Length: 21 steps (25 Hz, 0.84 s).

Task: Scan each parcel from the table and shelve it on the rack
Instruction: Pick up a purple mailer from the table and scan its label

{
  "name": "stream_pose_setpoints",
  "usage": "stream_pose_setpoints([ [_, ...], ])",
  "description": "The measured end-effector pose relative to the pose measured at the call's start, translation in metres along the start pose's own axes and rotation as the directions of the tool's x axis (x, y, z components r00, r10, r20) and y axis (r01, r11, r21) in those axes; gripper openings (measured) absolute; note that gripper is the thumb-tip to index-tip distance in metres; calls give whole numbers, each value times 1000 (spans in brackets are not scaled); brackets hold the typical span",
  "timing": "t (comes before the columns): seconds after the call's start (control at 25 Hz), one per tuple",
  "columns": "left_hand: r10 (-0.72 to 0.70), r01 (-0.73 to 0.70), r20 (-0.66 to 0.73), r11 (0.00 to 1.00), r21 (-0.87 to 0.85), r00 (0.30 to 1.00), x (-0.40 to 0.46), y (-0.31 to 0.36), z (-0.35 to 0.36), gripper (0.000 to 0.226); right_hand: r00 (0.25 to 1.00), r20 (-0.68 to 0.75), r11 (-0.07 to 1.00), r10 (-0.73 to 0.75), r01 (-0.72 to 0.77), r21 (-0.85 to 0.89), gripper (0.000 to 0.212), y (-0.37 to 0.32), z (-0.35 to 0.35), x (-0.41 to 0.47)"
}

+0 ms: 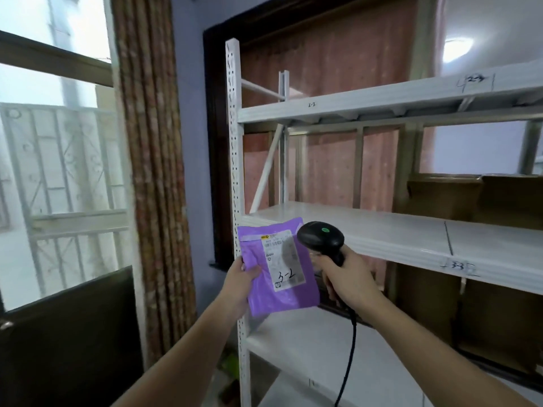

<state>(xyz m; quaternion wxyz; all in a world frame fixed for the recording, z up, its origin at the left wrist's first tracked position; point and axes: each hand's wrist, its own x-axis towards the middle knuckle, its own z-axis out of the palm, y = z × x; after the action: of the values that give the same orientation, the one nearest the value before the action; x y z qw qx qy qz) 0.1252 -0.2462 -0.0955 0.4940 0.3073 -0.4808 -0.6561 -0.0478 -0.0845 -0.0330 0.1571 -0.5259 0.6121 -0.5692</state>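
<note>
Head view showed my left hand [239, 279] gripping the purple parcel [279, 267] by its left edge, held up just in front of the rack [382, 236]. My right hand [345, 277] was closed around a black scanner [320, 237], touching the parcel's right side. Its white label read "3-2" in handwriting.

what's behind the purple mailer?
Behind the purple mailer, held by the left hand, show the rack's white perforated upright and the shelf's front corner. The covered stretch of upright and the fingers behind cannot be seen.
</note>
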Motion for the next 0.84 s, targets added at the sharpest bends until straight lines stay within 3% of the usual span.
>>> stream_pose_setpoints([
  [0.28,42,-45,79,998,39,996,153,38,-15,27,996,-72,996,58,-52,73,0,18,66,125],
  [0.6,55,-68,173,995,74,983,325,56,11,27,981,-127,989,144,-139,45,11,28,108,234],
  [0.84,68,-108,135,942,317,988,456,43,49,32,957,-187,973,223,-229,-11,8,56,120,279],
])
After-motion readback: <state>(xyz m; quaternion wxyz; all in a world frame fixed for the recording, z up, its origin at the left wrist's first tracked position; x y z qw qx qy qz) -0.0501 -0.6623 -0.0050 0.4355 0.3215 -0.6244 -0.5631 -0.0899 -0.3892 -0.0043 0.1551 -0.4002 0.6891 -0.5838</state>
